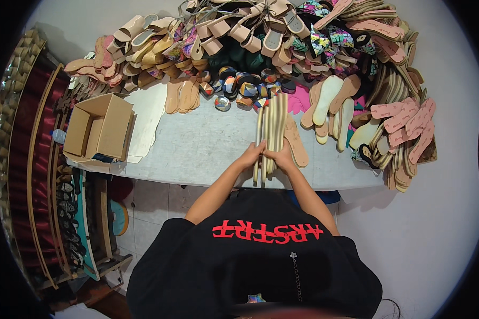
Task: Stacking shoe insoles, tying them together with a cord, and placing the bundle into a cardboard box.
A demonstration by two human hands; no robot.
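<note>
On table [197,143] | both hands [266,157] grip insole stack [271,127] on edge | long axis pointing away

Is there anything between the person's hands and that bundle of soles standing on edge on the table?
Nothing visible. The left hand and right hand already clasp the near end of the soles from either side, with no other thing between them.
</note>
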